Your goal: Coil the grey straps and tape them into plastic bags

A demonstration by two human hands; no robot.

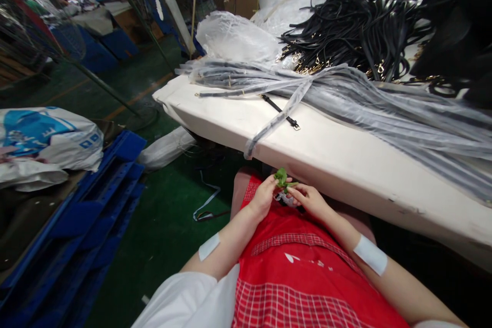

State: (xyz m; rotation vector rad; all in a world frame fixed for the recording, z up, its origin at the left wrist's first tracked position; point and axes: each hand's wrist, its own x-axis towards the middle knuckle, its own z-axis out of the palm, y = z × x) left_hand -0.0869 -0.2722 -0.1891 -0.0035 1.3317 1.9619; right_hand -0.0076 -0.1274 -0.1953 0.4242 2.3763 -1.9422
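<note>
From where I stand, the person's two hands meet low over the lap, just off the near edge of the bench (pixel 326 151). The left hand (pixel 264 196) has its fingers curled in on a small bunch of green leaves (pixel 281 176); the right hand (pixel 310 199) has thumb and forefinger pinched together at the bunch's stem side. There is hardly any gap in either grip. Something pale and see-through shows beneath the leaves, too hidden to name.

I'd take the step in hand to be picking or sorting through the leaves. The next move would call for the left fingers to keep a light, steady grip while the right ones work at the stem, since the leaves look easily bruised.

Neither hand touches the bench. On it, a short black strap (pixel 277 110) lies back from the near edge, passing under a plastic-sleeved strap (pixel 274 122), whose end reaches that edge. Black straps (pixel 357 31) are heaped toward the far edge.
</note>
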